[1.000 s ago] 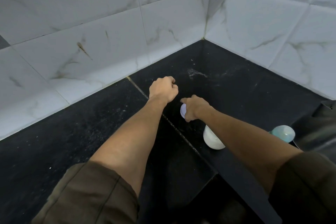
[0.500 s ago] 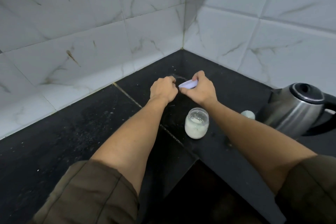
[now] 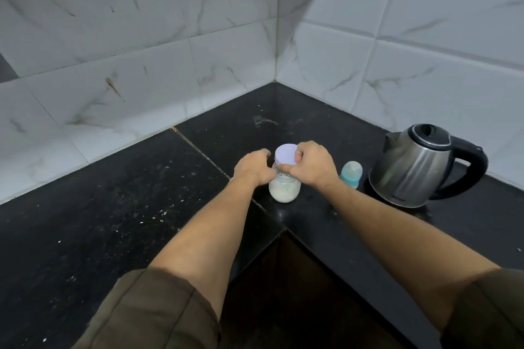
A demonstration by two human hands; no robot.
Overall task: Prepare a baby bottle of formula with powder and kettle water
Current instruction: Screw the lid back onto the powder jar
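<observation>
Lid (image 3: 285, 152), off moments ago, now caps the powder jar (image 3: 284, 191) on the counter (image 3: 113, 221), our right hand (image 3: 312, 166) gripping it, left hand (image 3: 252, 167) gripping the jar; dosing seems done, kettle (image 3: 416, 170) at 3 o'clock.

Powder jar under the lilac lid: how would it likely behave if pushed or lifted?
The jar looks squat and wide-based, with white powder filling its lower half, so it probably slides rather than tips. Its clear wall looks rigid and smooth, perhaps slippery on the glossy counter.
</observation>
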